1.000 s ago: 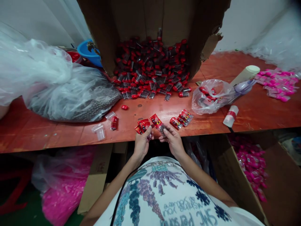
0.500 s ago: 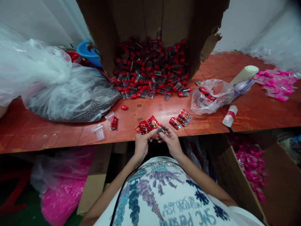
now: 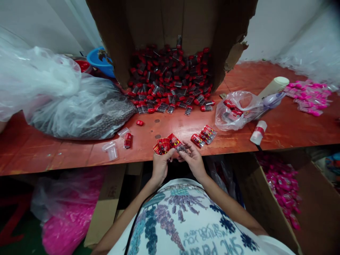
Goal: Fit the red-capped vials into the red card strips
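The fingers (image 3: 166,154) of the left hand (image 3: 160,165) are clenched on a fan of red packets (image 3: 166,144), thumb on top, with the packets spreading up and away over the near edge of the table (image 3: 66,156). The right hand (image 3: 194,162) pinches the fan's right end, its fingertips (image 3: 186,150) on the lowest packet, so both hands grip the same bunch and nearly touch.

A second ago the right hand held one packet up by itself, clear of the fan. That packet has since been brought in and laid against the others, and the hands have closed together.

The hands work right at the table's front edge, above the lap. Just to the right of them lies a stack (image 3: 204,134) of finished packets. To the left are a loose red piece (image 3: 128,140) and clear cups (image 3: 111,150). Bare table runs from the fan up to the heap of red capsules (image 3: 170,81) spilling from the box (image 3: 119,42). A big bag (image 3: 87,113) crowds the left side, and a small bag (image 3: 236,109) and a tube (image 3: 258,132) sit to the right.
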Available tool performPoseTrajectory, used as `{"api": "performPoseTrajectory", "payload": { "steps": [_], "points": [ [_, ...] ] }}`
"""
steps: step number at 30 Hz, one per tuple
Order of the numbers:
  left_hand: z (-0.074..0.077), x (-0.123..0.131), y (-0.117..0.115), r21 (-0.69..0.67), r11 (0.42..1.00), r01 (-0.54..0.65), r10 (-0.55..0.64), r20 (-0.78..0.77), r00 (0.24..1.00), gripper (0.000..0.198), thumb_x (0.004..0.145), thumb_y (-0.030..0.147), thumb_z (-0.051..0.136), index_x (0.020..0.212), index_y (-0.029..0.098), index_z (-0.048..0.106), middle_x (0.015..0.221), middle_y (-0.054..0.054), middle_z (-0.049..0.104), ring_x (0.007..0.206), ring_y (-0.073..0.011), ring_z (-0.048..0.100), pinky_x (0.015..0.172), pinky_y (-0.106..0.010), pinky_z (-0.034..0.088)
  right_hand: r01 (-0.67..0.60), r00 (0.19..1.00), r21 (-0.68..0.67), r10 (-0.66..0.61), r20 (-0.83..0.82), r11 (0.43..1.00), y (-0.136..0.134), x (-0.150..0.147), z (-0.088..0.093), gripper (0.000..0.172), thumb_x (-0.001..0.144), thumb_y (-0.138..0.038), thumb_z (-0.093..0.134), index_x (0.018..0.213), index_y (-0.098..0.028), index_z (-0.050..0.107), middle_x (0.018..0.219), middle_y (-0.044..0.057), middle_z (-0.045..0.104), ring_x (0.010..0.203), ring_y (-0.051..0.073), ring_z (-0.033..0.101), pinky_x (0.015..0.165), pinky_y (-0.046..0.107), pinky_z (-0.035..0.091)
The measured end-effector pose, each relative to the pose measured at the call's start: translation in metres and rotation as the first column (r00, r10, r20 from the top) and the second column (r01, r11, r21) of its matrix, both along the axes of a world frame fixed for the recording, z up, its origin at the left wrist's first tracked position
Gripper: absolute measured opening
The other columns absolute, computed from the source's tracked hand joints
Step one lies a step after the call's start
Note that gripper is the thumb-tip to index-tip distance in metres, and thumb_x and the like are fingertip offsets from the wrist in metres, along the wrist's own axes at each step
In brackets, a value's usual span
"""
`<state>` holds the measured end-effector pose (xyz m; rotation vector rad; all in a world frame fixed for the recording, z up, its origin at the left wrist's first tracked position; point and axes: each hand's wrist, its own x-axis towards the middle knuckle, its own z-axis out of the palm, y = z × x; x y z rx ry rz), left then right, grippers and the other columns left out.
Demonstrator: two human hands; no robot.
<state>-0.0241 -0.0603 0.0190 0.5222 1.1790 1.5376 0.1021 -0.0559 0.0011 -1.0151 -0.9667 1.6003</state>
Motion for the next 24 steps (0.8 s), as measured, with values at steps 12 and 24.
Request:
{"api": "performPoseTrajectory", "payload": {
  "steps": [12,24],
  "points": [
    [0.004,0.004,-0.001,-0.023,0.997,0.076,-0.074,0.077,0.994,0.022,0.06,0.017,0.076,0.066,0.014,0.056,0.057,0.004,0.053,0.045,-0.0056,0.044,0.038,-0.018,0.031,-0.039,0.999,-0.049,0.038,-0.033,0.998,0.001,-0.004,0.001,0.043,0.077,-0.032,0.067,0.117,-0.026,0.053,0.099,0.001,0.062,0.064,0.011,0.064,0.057,0.025,0.057],
    [-0.006,0.0,0.002,-0.075,0.993,0.086,-0.08,0.07,0.994,0.02,0.06,0.018,0.078,0.072,0.013,0.062,0.061,0.003,0.059,0.046,-0.0062,0.048,0.036,-0.017,0.031,-0.036,0.997,0.059,0.032,0.073,0.998,0.01,0.002,-0.011,0.037,0.074,-0.03,0.067,0.11,-0.027,0.063,0.093,0.0,0.059,0.072,0.013,0.061,0.066,0.029,0.057]
  ]
}}
